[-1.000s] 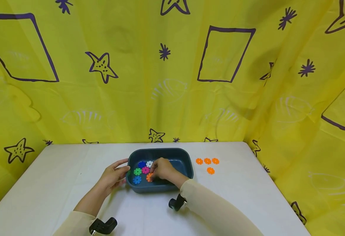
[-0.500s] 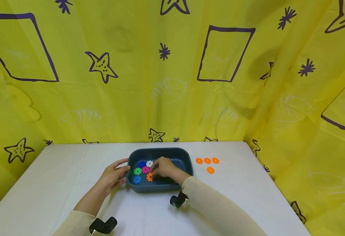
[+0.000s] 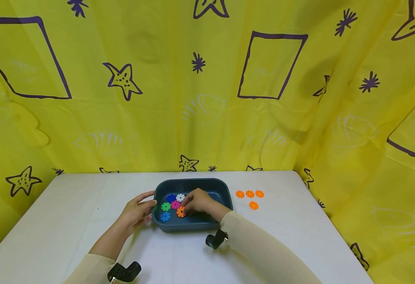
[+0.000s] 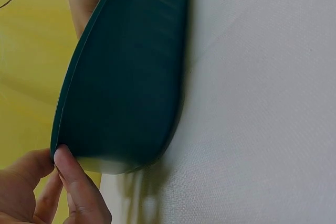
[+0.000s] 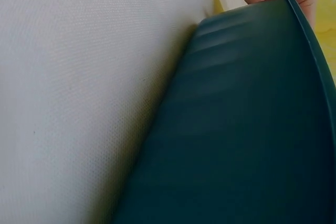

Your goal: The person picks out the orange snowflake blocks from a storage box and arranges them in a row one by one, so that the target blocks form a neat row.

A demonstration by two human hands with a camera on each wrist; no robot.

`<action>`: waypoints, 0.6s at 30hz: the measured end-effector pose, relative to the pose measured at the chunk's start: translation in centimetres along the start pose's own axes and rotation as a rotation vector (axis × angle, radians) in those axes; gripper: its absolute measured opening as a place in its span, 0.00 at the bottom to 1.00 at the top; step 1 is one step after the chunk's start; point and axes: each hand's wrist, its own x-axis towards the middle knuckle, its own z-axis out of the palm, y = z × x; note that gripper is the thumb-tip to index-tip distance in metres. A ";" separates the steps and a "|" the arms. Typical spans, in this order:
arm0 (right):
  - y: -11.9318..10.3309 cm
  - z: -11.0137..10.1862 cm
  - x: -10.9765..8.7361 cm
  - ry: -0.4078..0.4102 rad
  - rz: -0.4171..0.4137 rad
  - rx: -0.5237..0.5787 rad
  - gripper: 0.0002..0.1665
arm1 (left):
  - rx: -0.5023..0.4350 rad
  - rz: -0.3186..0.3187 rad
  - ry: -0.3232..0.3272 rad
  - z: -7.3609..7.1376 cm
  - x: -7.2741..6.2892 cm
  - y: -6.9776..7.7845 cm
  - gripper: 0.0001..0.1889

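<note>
A dark blue-green plastic tray [image 3: 193, 227] sits on the white table. My left hand [image 3: 135, 213] grips its left end, with thumb and fingers at the rim in the left wrist view. Inside lie snowflake-shaped plastic discs: a dark blue disc [image 3: 171, 198], a white disc [image 3: 180, 197], a green disc [image 3: 165, 206], a pink disc [image 3: 175, 204] and a light blue disc [image 3: 165, 216]. My right hand [image 3: 198, 201] reaches over the near rim and pinches an orange disc [image 3: 180, 212] at its right edge. The tray wall hides the fingertips in the right wrist view.
Several orange discs [image 3: 250, 194] lie on the table right of the tray, most in a row with one in front. A yellow patterned curtain [image 3: 207, 118] hangs behind and at both sides of the white table [image 3: 97, 209]. Each wrist wears a black camera.
My right hand and the orange disc shift very slightly, and more of that disc shows. The right forearm moves a little to the right. My left hand and the tray stay in place.
</note>
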 end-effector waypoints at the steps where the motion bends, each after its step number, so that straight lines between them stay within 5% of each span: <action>1: 0.0 0.0 0.0 -0.002 0.003 0.007 0.08 | 0.000 -0.001 0.001 0.0 0.0 0.0 0.26; 18: 0.6 -0.8 0.0 -0.040 0.084 0.120 0.10 | 0.008 -0.010 0.002 0.0 0.1 -0.1 0.26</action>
